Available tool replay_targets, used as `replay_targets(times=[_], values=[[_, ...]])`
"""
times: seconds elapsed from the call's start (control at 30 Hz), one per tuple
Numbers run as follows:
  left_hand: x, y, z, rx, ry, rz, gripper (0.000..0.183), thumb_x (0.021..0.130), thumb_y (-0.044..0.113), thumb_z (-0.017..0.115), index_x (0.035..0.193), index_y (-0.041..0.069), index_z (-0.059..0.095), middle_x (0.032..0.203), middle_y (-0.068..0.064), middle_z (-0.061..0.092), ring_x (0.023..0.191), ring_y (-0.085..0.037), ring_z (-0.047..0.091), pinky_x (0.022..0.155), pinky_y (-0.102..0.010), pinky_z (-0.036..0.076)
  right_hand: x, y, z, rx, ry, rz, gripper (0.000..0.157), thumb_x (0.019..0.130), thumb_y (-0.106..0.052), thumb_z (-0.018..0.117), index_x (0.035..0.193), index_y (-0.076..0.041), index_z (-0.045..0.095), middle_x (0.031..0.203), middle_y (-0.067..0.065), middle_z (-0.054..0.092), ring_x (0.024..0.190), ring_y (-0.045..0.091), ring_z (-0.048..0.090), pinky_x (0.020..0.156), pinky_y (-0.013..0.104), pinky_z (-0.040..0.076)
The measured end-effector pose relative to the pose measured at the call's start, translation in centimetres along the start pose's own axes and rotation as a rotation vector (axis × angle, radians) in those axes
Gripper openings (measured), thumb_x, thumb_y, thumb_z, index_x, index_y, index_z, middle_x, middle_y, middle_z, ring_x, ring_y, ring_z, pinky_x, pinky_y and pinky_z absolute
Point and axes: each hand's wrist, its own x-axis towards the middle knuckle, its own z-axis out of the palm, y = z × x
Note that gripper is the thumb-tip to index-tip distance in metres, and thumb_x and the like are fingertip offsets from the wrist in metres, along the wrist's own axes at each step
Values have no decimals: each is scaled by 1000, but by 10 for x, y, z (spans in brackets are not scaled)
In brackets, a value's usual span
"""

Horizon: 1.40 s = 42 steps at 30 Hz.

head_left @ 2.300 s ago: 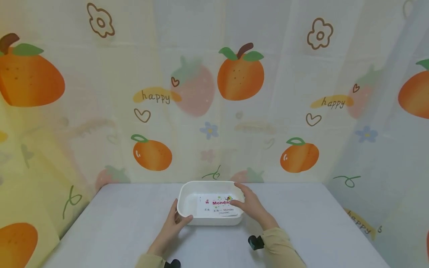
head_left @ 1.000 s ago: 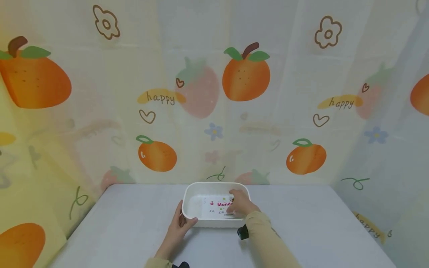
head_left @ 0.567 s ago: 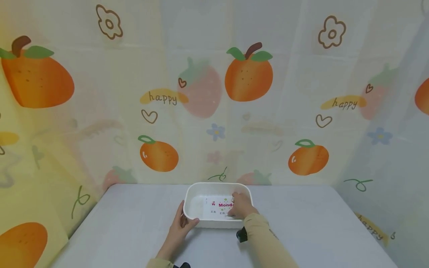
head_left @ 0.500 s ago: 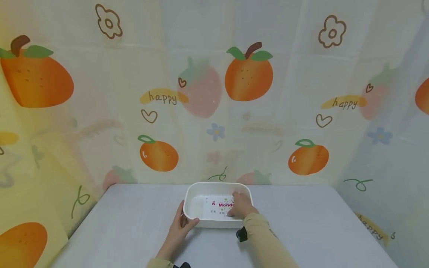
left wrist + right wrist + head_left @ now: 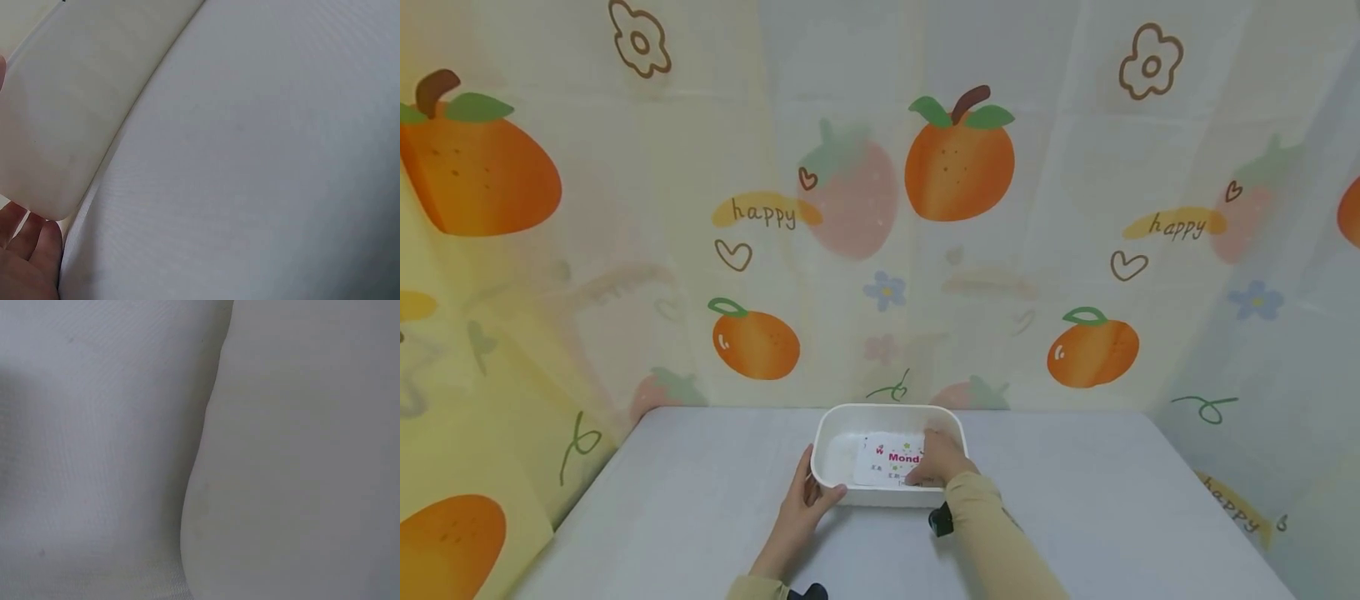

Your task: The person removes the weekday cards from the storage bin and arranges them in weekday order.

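Observation:
A white plastic tray (image 5: 880,498) with rounded corners sits on the table. Inside it lies a white card (image 5: 874,469) printed with "Monday" in pink letters and smaller text; other cards beneath it cannot be made out. My left hand (image 5: 802,502) grips the tray's near left corner, thumb at the front rim and fingers along the side. In the left wrist view, fingers (image 5: 47,250) touch the outer corner of the tray wall (image 5: 81,94). My right hand (image 5: 942,458) reaches into the tray and grips the card's right end between thumb and curled fingers, hiding that part.
A white cloth-covered table (image 5: 647,500) extends around the tray. Behind it hangs a curtain (image 5: 850,333) with printed oranges and strawberries, and further curtain sides close in at left and right. The right wrist view shows only the tray's outer wall (image 5: 294,456) and tablecloth.
My right hand has moved from the tray's right rim down onto the card's right end. The card has just tilted slightly, its left edge shifting. My left hand keeps its hold on the tray.

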Motion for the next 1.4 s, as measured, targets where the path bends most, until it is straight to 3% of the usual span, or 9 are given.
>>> replay_targets(times=[0.2,0.5,0.7,1.13,1.3,1.4], values=[[10,-20,1,11,12,-1,91,83,22,71,149,10,11,149,-23,18,133,-36,24,106,-35,31,6,3,4,-3,16,7,82,54,-18,90,118,9,48,103,16,53,97,30,50,101,45,38],[10,-24,3,0,28,-6,92,81,24,73,149,9,12,150,-21,17,134,-35,23,106,-36,30,13,10,11,-19,59,32,100,51,-22,92,127,14,38,127,31,34,117,39,39,108,47,30],[11,-27,3,-11,31,15,91,82,23,73,149,9,13,149,-21,18,134,-34,24,105,-34,30,12,8,10,-30,122,2,102,51,-23,92,128,16,36,131,33,29,118,40,37,108,45,29],[13,-27,2,12,37,-11,92,81,27,72,149,11,13,150,-20,17,134,-34,22,107,-35,28,9,6,8,-67,223,-96,74,50,-17,91,108,5,49,117,26,41,108,37,43,103,43,37],[12,-26,3,23,38,-18,92,81,29,72,149,10,12,150,-20,16,135,-34,21,107,-35,28,8,5,6,43,215,-62,56,58,-5,86,100,3,50,113,21,41,101,33,45,98,43,41],[11,-25,3,15,40,-13,92,81,28,73,149,10,12,150,-20,17,134,-33,22,106,-33,29,8,4,4,115,206,-64,44,62,1,82,92,0,50,102,15,43,91,28,46,87,41,46]])
